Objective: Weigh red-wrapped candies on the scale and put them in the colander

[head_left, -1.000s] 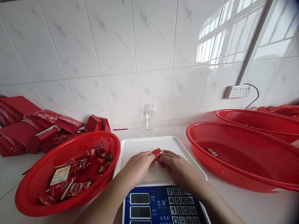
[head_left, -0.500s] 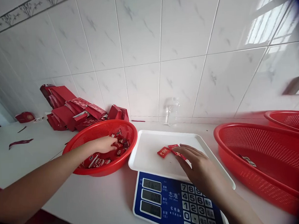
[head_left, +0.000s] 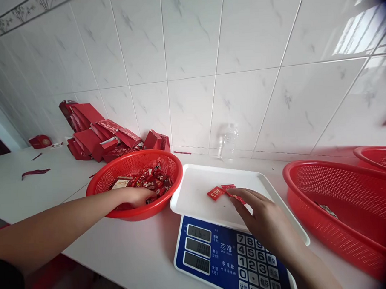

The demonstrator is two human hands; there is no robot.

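Observation:
My left hand [head_left: 140,197] is down inside a red plastic basket [head_left: 95,185] among small red wrapped candies [head_left: 154,180], its fingers mostly hidden by them. My right hand [head_left: 262,205] rests over the white tray [head_left: 194,178] of a scale, with a small red packet [head_left: 237,198] between its thumb and fingers. Beside its fingertips, another red packet [head_left: 216,193] lies flat on the tray. A third red packet [head_left: 227,187] is just behind. Below the tray, the blue scale panel [head_left: 228,260] shows its displays and keys, partly covered by my right forearm.
Red cardboard boxes [head_left: 106,137] are piled by the tiled wall at the left. A clear plastic bottle [head_left: 229,143] stands behind the scale. At the right is a larger red basket [head_left: 335,176] with a small wrapped piece inside, and another red basket [head_left: 379,153] behind it.
My left hand has moved lower and toward the near side of the basket, uncovering more candies and a pale packet. My right hand stays at the red packets. The view has shifted slightly.

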